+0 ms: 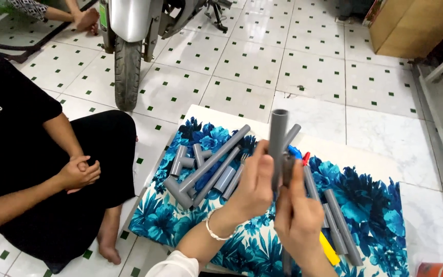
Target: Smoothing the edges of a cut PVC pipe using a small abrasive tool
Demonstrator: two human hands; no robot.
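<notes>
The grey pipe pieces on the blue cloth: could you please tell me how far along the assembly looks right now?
Done: one joined cluster of pipes and fittings lies on the blue floral cloth. In hand: the left hand holds an upright grey pipe, with the right hand gripping a second, darker piece beside it. Left: several loose pipes lie unjoined on the cloth's right side.

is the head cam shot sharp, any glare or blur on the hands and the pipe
Head view: even daylight, soft shadows; the left hand, right hand and upright grey pipe are slightly motion-soft; mild sheen on the white floor tiles; wide-angle bending at the edges.
</notes>
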